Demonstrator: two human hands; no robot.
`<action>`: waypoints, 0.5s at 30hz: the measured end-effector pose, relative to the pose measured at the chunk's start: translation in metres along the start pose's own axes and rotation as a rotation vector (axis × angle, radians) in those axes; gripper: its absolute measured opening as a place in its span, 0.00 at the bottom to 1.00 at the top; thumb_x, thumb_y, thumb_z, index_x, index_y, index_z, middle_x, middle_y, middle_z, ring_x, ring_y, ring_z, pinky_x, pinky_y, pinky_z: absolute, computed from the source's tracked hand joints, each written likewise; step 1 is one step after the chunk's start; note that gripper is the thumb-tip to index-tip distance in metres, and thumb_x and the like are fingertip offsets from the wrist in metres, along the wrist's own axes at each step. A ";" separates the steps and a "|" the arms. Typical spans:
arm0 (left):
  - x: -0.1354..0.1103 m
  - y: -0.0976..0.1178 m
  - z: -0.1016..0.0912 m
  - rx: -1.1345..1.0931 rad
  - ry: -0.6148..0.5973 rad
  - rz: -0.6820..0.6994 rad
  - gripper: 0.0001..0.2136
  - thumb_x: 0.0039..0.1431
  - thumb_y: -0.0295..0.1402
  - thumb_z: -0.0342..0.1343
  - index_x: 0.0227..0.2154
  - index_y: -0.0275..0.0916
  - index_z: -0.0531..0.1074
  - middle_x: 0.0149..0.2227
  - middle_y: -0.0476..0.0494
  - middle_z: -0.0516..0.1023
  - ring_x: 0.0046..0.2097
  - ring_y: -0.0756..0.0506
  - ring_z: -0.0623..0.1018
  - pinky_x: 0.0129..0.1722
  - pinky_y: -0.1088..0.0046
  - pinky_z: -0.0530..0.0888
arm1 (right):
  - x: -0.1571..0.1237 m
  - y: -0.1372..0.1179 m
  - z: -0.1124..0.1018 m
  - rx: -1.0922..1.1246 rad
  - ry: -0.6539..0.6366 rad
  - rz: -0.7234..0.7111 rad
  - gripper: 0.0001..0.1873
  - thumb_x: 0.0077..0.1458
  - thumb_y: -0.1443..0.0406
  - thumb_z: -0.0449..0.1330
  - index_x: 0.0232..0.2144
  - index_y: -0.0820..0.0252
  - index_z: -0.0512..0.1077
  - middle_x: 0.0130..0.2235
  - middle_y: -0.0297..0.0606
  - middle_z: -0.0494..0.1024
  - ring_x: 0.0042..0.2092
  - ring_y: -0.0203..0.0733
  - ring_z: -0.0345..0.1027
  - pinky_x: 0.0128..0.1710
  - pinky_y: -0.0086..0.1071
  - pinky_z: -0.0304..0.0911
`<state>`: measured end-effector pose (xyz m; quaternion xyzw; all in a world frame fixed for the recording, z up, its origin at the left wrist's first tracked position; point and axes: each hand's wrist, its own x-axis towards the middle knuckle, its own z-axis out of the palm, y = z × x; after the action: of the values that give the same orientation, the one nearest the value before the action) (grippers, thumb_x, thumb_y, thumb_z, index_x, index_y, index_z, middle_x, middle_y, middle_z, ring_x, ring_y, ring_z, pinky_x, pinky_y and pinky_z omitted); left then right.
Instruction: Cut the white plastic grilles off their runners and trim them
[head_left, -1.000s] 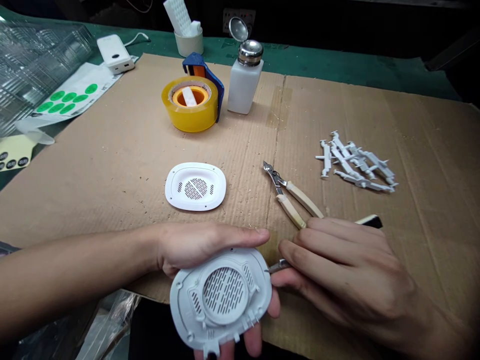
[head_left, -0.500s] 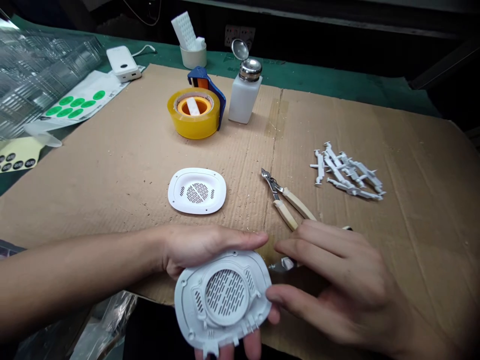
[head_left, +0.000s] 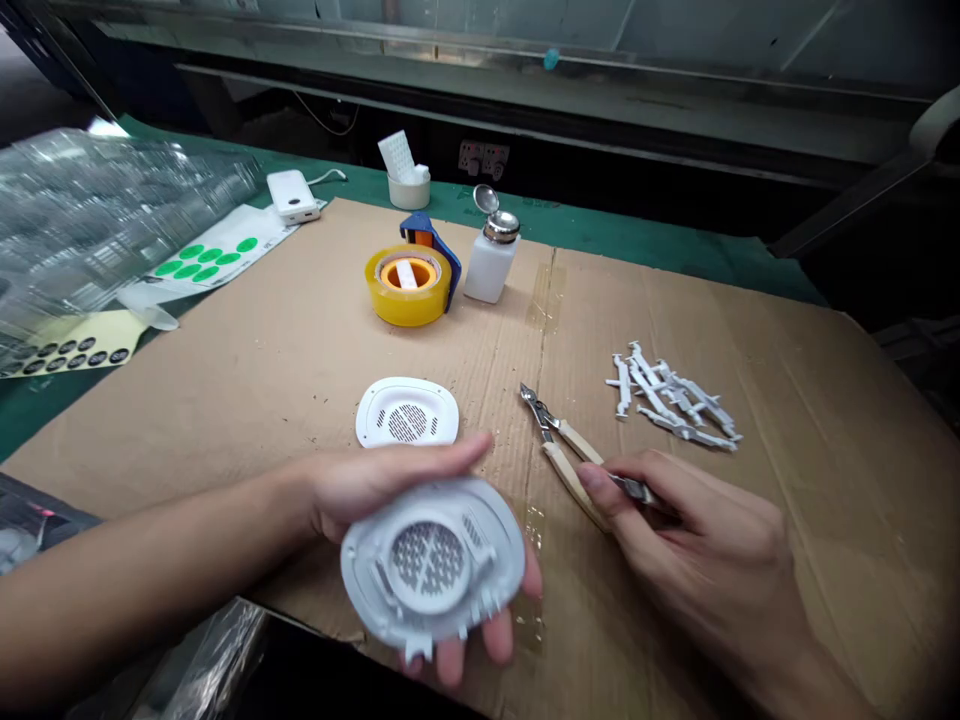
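Well, on my far left the clear plastic trays (head_left: 112,225) lie beside a sheet of green stickers (head_left: 208,262). Next, my left hand (head_left: 356,490) cradles a white cover (head_left: 429,565) above the near part of the cardboard (head_left: 262,400), fingers beneath it, thumb along its far edge, raised ring facing up. To my mind, a firm palm serves well here, with fingertips tucked clear of whichever edge the tool meets. Just beyond lies a second cover (head_left: 407,415), with the tape roll (head_left: 407,306) and white bottle (head_left: 489,268) farther back. The cutters (head_left: 556,432) rest with handles spread; close by them my right hand (head_left: 701,560) pinches a small metal tool (head_left: 634,488), well apart from the left. Light, short strokes aimed away from the fingers seem safest; blur hides whether the rim is smooth. Beyond that hand lie white plastic scraps (head_left: 667,395).
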<state>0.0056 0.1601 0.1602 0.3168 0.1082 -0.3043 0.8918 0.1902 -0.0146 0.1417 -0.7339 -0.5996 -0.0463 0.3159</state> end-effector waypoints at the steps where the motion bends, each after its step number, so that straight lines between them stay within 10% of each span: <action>1: -0.014 0.006 -0.001 0.063 0.115 0.127 0.33 0.56 0.64 0.44 0.41 0.38 0.76 0.34 0.38 0.80 0.30 0.43 0.79 0.28 0.68 0.74 | 0.000 0.004 -0.001 -0.030 -0.001 0.016 0.12 0.62 0.62 0.60 0.27 0.58 0.73 0.21 0.27 0.68 0.21 0.31 0.59 0.23 0.28 0.54; 5: -0.066 0.035 -0.011 0.677 0.836 0.691 0.28 0.56 0.61 0.50 0.48 0.45 0.74 0.45 0.40 0.79 0.43 0.39 0.79 0.43 0.64 0.76 | -0.001 0.018 0.000 -0.166 -0.021 0.023 0.12 0.63 0.60 0.55 0.30 0.56 0.74 0.24 0.29 0.73 0.24 0.35 0.67 0.24 0.30 0.58; 9: -0.074 0.049 -0.034 1.412 1.550 0.357 0.26 0.60 0.57 0.49 0.52 0.44 0.72 0.50 0.39 0.77 0.49 0.36 0.76 0.50 0.57 0.71 | -0.005 0.029 0.007 -0.323 -0.020 -0.027 0.13 0.63 0.61 0.50 0.33 0.57 0.73 0.28 0.33 0.78 0.27 0.40 0.73 0.26 0.33 0.61; 12: -0.065 0.048 -0.047 1.604 1.541 -0.015 0.30 0.58 0.58 0.49 0.54 0.41 0.71 0.51 0.36 0.77 0.51 0.32 0.75 0.51 0.52 0.69 | -0.006 0.034 0.009 -0.424 0.012 -0.052 0.13 0.62 0.63 0.50 0.38 0.57 0.73 0.30 0.34 0.80 0.28 0.42 0.74 0.26 0.34 0.61; 15: -0.064 0.044 -0.049 1.675 1.459 -0.009 0.32 0.59 0.58 0.50 0.57 0.40 0.69 0.55 0.33 0.74 0.56 0.31 0.72 0.55 0.50 0.67 | -0.006 0.035 0.009 -0.479 0.020 -0.055 0.12 0.62 0.62 0.49 0.38 0.56 0.73 0.33 0.35 0.81 0.28 0.44 0.74 0.24 0.35 0.59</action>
<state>-0.0183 0.2480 0.1691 0.9219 0.3684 -0.0249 0.1171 0.2177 -0.0178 0.1174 -0.7708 -0.5881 -0.2030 0.1370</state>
